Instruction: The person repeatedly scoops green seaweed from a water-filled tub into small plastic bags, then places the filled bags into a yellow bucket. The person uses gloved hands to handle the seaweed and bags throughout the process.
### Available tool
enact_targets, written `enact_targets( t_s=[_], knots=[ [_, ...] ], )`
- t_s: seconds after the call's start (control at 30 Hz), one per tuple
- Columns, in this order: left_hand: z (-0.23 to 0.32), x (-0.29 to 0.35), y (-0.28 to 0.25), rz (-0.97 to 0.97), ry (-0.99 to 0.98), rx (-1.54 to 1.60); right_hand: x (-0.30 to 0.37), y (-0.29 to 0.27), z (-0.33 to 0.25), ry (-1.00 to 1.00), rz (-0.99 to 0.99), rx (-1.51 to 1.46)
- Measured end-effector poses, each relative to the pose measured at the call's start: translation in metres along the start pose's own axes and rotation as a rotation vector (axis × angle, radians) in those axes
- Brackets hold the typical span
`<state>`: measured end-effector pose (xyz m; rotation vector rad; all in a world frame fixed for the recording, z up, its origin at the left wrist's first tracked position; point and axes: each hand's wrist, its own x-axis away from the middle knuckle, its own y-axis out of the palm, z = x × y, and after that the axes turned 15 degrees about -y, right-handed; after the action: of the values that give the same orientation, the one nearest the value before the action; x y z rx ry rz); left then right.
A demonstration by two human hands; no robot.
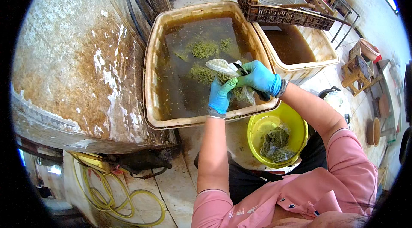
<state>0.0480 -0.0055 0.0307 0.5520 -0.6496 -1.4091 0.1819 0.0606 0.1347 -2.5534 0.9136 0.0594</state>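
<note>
Both hands wear blue gloves over the near right part of a large tub point(151, 73) of murky brown water. My left hand point(220, 96) is closed on a clear plastic bag point(223, 67) of small green berries, like green peppercorns. Against the bag, my right hand point(262, 78) is closed on a black tool point(262, 96), parts of which stick out at both sides of the fist; its kind is hidden. Loose clumps of green berries point(204, 49) float in the tub. Below my right forearm, a yellow-green bucket point(253, 144) holds clear bags with green berries point(277, 140).
A second tub point(330, 58) of brown water adjoins on the right, with a brown plastic crate point(283, 15) across its far side. A stained wall point(77, 65) borders the left. A yellow hose point(109, 204) lies coiled on the floor. Farther right stands a wooden stool point(357, 73).
</note>
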Motion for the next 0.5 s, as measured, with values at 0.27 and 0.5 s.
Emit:
enact_targets(
  t_s=[0.27, 0.5],
  knots=[
    [-0.003, -0.006, -0.006, -0.139, -0.031, -0.004, 0.009, -0.011, 0.006, 0.235, 0.018, -0.414],
    [-0.041, -0.027, -0.026, 0.199, -0.020, -0.036, -0.006, -0.003, 0.000, 0.105, -0.132, 0.005]
  ],
)
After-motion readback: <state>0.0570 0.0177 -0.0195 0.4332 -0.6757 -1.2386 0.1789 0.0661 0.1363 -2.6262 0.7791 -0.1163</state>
